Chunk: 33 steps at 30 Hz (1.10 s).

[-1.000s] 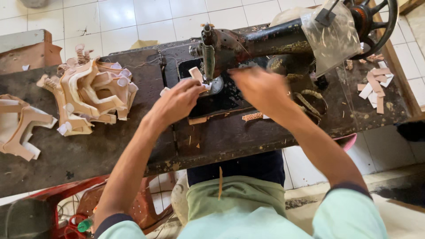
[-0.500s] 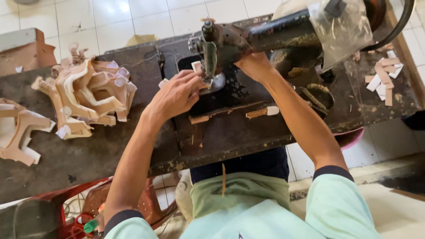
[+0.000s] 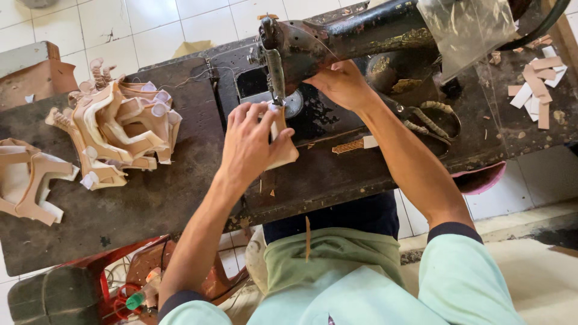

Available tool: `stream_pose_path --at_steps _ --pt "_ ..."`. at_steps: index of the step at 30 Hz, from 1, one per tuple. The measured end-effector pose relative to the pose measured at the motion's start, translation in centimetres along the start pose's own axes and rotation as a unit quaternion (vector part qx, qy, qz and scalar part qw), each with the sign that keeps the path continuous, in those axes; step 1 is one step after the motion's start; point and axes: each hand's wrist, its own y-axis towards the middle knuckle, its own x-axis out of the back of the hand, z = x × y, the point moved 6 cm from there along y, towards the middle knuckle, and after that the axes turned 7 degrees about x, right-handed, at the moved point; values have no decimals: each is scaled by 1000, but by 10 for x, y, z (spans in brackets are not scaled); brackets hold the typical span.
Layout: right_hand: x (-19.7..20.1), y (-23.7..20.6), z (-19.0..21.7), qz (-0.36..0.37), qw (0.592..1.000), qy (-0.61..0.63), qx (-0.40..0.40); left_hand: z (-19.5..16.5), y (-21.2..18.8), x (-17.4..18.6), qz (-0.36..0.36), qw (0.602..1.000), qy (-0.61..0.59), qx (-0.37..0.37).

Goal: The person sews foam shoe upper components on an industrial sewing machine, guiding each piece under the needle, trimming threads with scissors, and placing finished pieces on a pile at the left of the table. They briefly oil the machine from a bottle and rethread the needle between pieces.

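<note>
My left hand (image 3: pixel 253 141) holds a tan leather piece (image 3: pixel 283 147) flat on the bed of an old black sewing machine (image 3: pixel 355 33), its fingertips beside the needle bar (image 3: pixel 276 69). My right hand (image 3: pixel 343 81) reaches under the machine's arm, behind the needle, fingers curled; what it touches is hidden. Only one edge of the piece shows past my thumb.
A pile of tan shoe-upper pieces (image 3: pixel 117 129) lies on the dark worktable (image 3: pixel 150 204) to the left, more at the far left (image 3: pixel 27 180). Small leather strips (image 3: pixel 536 87) lie at the right. A clear plastic sheet (image 3: pixel 466 30) hangs on the machine. A red stool (image 3: pixel 120 277) stands below.
The view has drawn closer. My left hand slid the leather piece up to the needle, and my right hand moved in behind the needle under the machine's arm.
</note>
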Motion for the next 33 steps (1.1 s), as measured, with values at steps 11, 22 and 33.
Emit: stream_pose_path --at_steps 11,22,33 --pt "-3 3 4 -47 997 -43 -48 2 -10 -18 -6 998 -60 22" --pt "0 -1 1 -38 979 -177 -90 44 24 -20 91 967 -240 -5" --pt "-29 11 29 -17 999 20 -43 55 22 -32 173 966 -193 22"
